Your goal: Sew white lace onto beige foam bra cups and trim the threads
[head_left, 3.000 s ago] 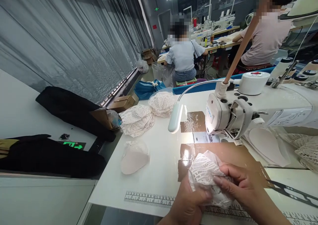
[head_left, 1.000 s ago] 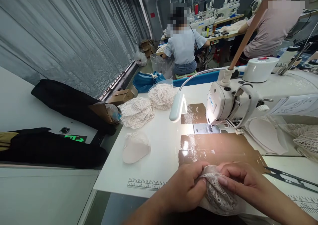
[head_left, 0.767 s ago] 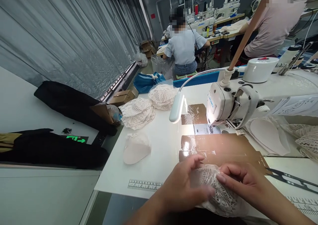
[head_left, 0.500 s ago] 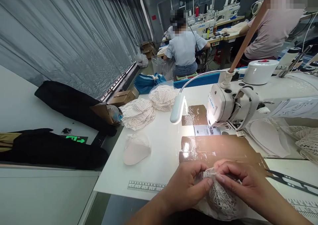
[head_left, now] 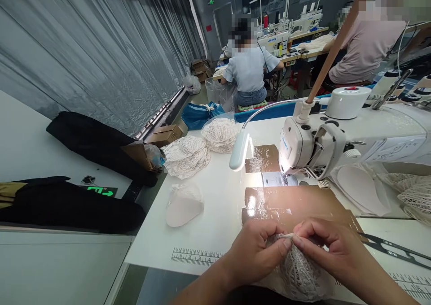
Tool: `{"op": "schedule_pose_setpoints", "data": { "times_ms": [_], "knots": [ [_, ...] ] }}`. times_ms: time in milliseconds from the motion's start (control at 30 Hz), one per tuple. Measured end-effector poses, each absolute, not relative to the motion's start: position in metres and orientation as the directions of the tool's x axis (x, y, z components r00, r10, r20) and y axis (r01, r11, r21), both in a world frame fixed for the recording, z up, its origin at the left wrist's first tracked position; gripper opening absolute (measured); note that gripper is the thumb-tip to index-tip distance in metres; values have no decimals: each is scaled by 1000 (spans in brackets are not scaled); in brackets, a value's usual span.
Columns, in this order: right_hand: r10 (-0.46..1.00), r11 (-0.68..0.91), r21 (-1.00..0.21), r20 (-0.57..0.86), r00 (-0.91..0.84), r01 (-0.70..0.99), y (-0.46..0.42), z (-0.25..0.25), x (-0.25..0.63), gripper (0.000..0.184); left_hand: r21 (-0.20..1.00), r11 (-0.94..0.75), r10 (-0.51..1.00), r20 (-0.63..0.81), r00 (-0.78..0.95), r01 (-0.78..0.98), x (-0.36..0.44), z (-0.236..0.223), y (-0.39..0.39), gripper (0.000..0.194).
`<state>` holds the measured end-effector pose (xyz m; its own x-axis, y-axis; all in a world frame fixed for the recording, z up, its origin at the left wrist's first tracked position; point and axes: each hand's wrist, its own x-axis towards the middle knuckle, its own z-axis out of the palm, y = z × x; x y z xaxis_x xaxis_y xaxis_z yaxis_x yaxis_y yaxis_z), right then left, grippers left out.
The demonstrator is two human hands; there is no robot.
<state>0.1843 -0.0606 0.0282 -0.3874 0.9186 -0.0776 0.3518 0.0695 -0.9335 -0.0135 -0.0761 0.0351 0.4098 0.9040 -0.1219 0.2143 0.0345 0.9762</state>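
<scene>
My left hand (head_left: 257, 253) and my right hand (head_left: 328, 249) both pinch the top edge of a white lace cup piece (head_left: 299, 276) at the near edge of the white sewing table (head_left: 218, 206). Thumbs and forefingers meet at the lace rim. The rest of the lace hangs below my fingers, partly hidden by them. The white sewing machine (head_left: 336, 139) stands just beyond, its needle over a brown taped area (head_left: 296, 202).
Two stacks of lace pieces (head_left: 186, 154) (head_left: 220, 132) and a foam cup (head_left: 183, 204) lie on the left. A lamp (head_left: 239, 150) hangs by the machine. Black scissors (head_left: 387, 246) sit right. More foam and lace (head_left: 412, 195) lie behind the machine. Two people sit at far tables.
The lace piece has been turned and drawn toward me from the brown area to the table's edge. Both hands have closed into a pinch along its top rim.
</scene>
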Motion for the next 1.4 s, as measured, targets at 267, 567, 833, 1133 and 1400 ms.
{"op": "schedule_pose_setpoints", "data": {
  "times_ms": [267, 567, 833, 1133, 1400],
  "knots": [
    [870, 35, -941, -137, -473, 337, -54, 36, 190, 32, 990, 115, 863, -138, 486, 76, -14, 35, -69, 27],
    [907, -47, -985, -112, -405, 169, -54, 38, 187, 33, 897, 392, 859, -277, 431, -204, 1, 27, -66, 41],
    [923, -166, -980, -195, -333, 112, -42, 24, 206, 34, 932, 265, 963, -268, 24, -247, -38, 50, -53, 40],
    [897, 133, -830, -132, -422, 542, -1, 24, 228, 32, -11, -491, 855, 188, 484, 871, 7, 13, 9, 20],
    [814, 572, -416, 184, -551, 707, 4, -2, 205, 35, 64, -578, 816, 72, 574, 813, 41, 18, -13, 13]
  ]
}}
